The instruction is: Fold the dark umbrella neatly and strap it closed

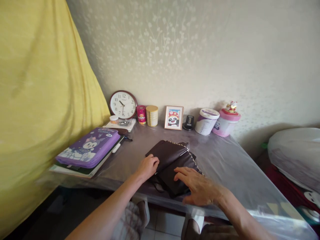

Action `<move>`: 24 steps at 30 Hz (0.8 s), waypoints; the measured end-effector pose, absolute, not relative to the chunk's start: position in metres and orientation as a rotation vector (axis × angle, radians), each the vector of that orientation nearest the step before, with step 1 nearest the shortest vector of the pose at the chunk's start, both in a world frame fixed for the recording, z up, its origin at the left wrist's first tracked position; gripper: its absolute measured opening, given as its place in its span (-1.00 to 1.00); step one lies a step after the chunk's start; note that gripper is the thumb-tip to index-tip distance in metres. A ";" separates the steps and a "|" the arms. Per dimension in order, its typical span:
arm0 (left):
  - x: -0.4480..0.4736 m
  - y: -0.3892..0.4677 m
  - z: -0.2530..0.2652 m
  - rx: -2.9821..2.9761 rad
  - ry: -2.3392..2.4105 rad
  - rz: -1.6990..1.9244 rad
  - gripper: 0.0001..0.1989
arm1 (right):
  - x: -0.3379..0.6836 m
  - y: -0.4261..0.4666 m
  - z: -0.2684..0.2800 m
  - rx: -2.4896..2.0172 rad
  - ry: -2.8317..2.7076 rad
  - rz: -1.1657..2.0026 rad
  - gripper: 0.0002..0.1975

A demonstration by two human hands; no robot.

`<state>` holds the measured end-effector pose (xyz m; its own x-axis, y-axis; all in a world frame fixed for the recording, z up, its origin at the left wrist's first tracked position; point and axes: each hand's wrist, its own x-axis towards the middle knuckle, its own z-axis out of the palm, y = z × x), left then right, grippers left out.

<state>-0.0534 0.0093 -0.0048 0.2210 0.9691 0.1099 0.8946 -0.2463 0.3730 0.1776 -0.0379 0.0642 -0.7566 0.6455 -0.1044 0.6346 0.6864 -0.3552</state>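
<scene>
A dark brown-black folded fabric piece (172,156), slightly shiny, lies near the front edge of the table. A black-and-white twisted cord (193,160) runs along its upper and right edges, and a thin dark strap hangs loose at its lower left. My left hand (149,167) is at the fabric's left edge, its fingers curled together on it. Over the lower right part of the fabric is my right hand (200,186), fingers spread and slightly bent, with nothing held. Whether its fingertips touch the cloth I cannot tell.
A plastic sheet covers the table (225,166). On the left lie a purple case (87,148) and notebooks. Along the wall stand a clock (123,104), two tins, a panda picture frame (174,118), a black stand and two tubs (207,121). A yellow curtain (37,83) hangs left.
</scene>
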 end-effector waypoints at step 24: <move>-0.037 -0.017 0.021 2.234 1.051 1.080 -0.73 | 0.162 -0.007 0.079 -0.860 -2.586 -0.113 -0.94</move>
